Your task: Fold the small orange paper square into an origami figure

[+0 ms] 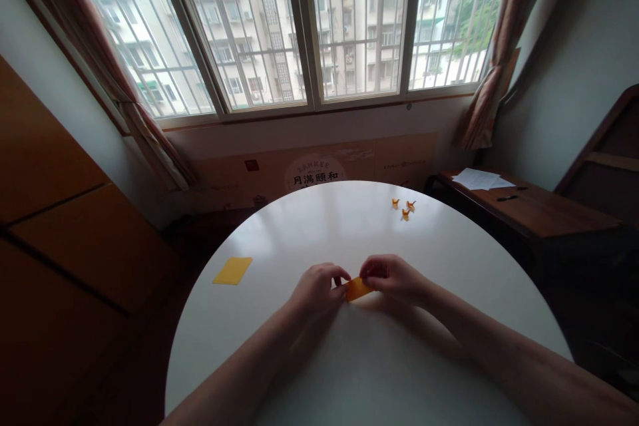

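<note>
1. On the round white table [459,246], near its middle in the head view, a small folded piece of orange paper [357,289] sits between the person's two hands, just above or against the tabletop; which of these cannot be told.
2. The left hand [319,285] pinches the paper's left end between thumb and fingers.
3. The right hand [394,276] pinches the opposite end, its fingers curled and partly hiding the paper's upper right edge.
4. Well apart to the left, near the table's edge, yellow square paper [233,271] lies flat; whether one sheet or several cannot be told.
5. Toward the far right edge stand three small folded orange paper figures [405,214], bird-like in outline, grouped near one another.
6. Beyond the table, a printed panel [314,176] with Chinese characters stands below the barred window [354,33].
7. At right, white printed sheets [479,179] lie on a brown wooden side table [549,213]; an orange-brown cabinet [60,226] fills the left side.
</note>
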Motion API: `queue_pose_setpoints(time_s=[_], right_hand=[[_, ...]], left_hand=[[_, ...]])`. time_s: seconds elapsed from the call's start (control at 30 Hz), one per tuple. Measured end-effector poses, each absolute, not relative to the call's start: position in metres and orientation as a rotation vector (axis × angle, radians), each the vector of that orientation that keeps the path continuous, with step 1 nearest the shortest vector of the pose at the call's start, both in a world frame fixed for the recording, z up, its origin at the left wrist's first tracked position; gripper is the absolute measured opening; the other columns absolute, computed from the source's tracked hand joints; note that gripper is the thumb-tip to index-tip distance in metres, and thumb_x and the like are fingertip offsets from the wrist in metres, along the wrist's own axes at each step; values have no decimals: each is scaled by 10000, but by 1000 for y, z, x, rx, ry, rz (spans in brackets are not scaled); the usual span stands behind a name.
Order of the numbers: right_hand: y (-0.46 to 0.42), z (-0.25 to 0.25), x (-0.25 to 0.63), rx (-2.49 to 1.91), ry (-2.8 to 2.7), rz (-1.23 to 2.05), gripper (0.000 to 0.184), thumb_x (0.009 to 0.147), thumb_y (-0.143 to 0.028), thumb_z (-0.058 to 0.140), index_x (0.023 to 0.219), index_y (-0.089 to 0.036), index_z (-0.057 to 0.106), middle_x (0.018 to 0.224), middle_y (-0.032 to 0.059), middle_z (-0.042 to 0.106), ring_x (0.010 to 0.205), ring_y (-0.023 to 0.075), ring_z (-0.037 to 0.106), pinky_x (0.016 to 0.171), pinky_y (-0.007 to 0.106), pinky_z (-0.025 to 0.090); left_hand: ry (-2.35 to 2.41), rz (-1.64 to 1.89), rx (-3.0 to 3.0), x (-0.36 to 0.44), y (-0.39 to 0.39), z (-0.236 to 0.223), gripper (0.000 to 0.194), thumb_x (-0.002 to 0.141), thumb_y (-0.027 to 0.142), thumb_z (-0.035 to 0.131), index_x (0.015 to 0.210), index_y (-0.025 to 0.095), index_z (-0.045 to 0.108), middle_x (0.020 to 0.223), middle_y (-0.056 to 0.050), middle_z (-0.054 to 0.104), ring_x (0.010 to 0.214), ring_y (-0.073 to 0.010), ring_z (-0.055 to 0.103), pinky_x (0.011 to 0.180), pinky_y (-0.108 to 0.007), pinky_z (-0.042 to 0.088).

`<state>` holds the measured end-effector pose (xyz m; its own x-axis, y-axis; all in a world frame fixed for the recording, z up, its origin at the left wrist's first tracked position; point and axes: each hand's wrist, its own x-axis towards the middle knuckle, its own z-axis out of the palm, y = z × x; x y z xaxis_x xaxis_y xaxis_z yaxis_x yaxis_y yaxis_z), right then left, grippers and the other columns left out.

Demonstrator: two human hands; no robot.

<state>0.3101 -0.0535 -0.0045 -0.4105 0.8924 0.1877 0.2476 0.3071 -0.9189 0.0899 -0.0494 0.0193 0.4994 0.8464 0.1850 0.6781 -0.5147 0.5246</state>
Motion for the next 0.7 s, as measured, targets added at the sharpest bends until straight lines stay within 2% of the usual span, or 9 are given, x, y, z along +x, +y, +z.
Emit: queue_pose_setpoints(time_s=[0.1,0.23,0.4,0.53,0.7], right_hand=[[-59,8,314,-984,-1942,1112,118,759,-182,652,837,-167,739,754,30,724,710,183,657,652,275,494],[-66,25,320,-970,-2175,1028,219,869,-224,564,962,-182,758,892,55,763,786,199,679,687,289,503],[-71,30,322,-905,-2238,1049,335,815,-101,532,1048,-204,750,1007,44,777,892,211,713,786,305,531],[-72,29,321,-907,-2333,930,234,837,-150,593,964,-215,778,882,25,784,752,186,709,700,276,524],[-74,26,319,-865,-2445,787,162,850,-194,659,916,-244,799,831,25,760,758,187,680,721,280,510]], left_hand=[[1271,571,2355,90,-50,19,295,729,144,637,970,236,780,780,-3,731,653,-160,597,683,-264,455],[1265,564,2357,90,-51,19,323,728,149,619,996,238,774,801,1,738,655,-154,604,676,-256,456],[1226,545,2361,88,-49,19,322,719,141,608,970,243,781,788,10,741,654,-146,611,655,-240,453],[1190,533,2372,86,-48,20,318,705,127,615,945,243,788,773,9,739,662,-150,615,665,-241,462],[1188,545,2377,87,-48,18,284,694,104,635,885,237,797,772,-6,737,689,-169,626,686,-259,473]])
